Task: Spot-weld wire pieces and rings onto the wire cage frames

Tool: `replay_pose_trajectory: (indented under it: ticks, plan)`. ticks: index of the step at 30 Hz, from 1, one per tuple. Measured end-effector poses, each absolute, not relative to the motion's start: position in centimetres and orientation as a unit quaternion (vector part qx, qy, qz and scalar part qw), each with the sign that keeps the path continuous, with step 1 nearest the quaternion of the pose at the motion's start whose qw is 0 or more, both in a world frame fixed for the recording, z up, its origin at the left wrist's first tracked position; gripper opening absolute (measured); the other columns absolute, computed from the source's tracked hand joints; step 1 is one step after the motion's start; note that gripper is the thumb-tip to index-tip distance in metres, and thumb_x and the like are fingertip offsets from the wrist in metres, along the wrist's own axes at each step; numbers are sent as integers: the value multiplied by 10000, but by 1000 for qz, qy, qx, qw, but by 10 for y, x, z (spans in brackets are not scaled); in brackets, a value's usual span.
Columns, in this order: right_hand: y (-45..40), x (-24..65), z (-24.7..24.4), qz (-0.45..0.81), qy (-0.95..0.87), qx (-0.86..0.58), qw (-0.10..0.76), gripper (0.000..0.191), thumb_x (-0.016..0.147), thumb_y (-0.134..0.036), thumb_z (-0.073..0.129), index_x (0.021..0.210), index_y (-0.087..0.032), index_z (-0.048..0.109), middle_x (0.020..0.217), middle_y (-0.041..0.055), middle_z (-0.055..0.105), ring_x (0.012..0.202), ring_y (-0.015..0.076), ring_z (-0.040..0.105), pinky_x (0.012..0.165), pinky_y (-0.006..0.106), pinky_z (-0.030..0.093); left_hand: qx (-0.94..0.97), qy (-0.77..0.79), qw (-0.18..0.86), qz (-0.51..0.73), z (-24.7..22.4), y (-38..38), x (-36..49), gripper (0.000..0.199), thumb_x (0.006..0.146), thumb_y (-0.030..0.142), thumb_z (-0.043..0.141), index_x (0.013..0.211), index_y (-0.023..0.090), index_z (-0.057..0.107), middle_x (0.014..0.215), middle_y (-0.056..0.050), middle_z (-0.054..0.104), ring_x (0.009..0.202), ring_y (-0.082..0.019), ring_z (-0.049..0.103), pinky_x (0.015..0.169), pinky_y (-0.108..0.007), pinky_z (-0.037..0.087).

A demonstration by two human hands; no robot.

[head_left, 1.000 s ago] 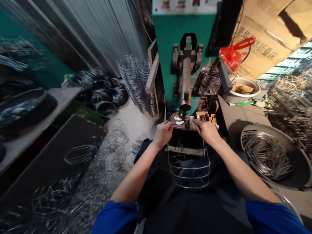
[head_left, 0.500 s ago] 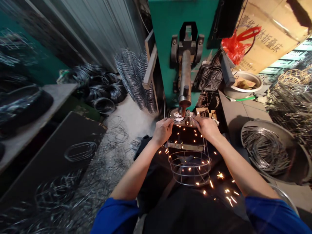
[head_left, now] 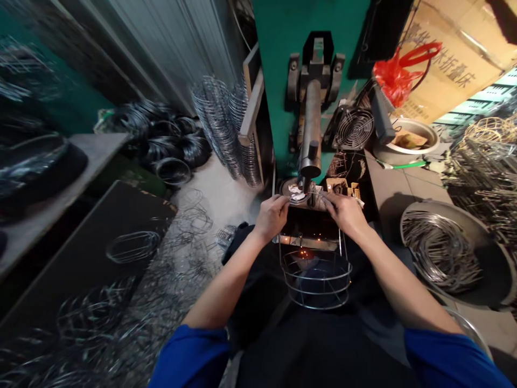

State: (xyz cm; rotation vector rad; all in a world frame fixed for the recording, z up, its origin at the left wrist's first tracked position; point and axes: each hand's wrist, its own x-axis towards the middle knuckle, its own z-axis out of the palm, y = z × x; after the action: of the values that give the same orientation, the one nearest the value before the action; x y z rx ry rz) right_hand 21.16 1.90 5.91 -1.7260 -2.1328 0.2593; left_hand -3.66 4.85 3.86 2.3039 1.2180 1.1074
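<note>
Corrugated metal sheeting (head_left: 161, 48) backs the workshop on your left, above a grey bench (head_left: 100, 148). A dark board (head_left: 121, 207) slants beside that bench, bearing an oval wire frame (head_left: 133, 248). Dark wire coils (head_left: 177, 129) sit farther back, and loose wire (head_left: 189, 242) litters the floor. Next comes a stack of wire rings (head_left: 218, 124) beside the green machine (head_left: 278, 108).

Your left hand (head_left: 272, 215) has its grip pinched narrow on the upper wire of a wire basket (head_left: 317, 278). The basket hangs between your forearms and in front of the machine, its rounded end towards you, with small orange sparks (head_left: 305, 253) around it. Above it, the machine's metal arm (head_left: 313, 116) points down, its tip between your hands. Your right hand (head_left: 345, 213) pinches the basket's wire on the other side, that grip narrow too.

Farther right are a round fan guard (head_left: 355, 129), a red plastic bag (head_left: 396, 81), a pale basin (head_left: 406, 156) and a wide pan (head_left: 495, 269) containing bundled wire (head_left: 440, 250).
</note>
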Motion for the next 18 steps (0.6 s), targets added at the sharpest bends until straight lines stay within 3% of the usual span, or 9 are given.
replay_pose_trajectory:
  ticks: [7,10,12,15,18]
  plan:
    - [21,212,57,87,-760,-602,227,322,1012,-267,500,1231,-185,720,1125,112,745,986,275,717,903,374,556,787,435,166,404,38,50,-32,183,942,150,546,948,174,727,881,-76,723,804,-182,677,771,-289,532]
    - [9,209,62,60,-761,-602,233,306,1017,-277,498,1143,-141,742,1016,134,753,889,276,722,837,375,568,743,455,236,430,35,41,-36,159,935,220,580,958,170,729,878,-75,713,798,-180,669,762,-291,530]
    - [-9,208,70,43,-766,-587,260,315,1029,-283,490,1146,-124,736,1024,141,745,887,267,720,818,367,577,662,477,347,463,26,23,-42,225,891,327,673,1055,178,713,929,-72,710,806,-175,669,745,-287,533]
    - [-40,208,87,-7,-766,-561,315,341,1056,-278,463,1257,-124,691,1102,133,729,941,232,713,823,331,592,450,466,581,492,1,-19,-50,605,782,555,757,1277,247,596,1150,-92,683,939,-204,683,764,-313,552]
    - [-63,211,102,-61,-754,-553,350,334,1061,-267,477,1297,-134,674,1069,106,730,896,182,705,783,269,595,262,388,798,379,-25,-65,-42,770,718,742,702,1303,265,546,1210,-133,667,1017,-283,685,769,-412,571]
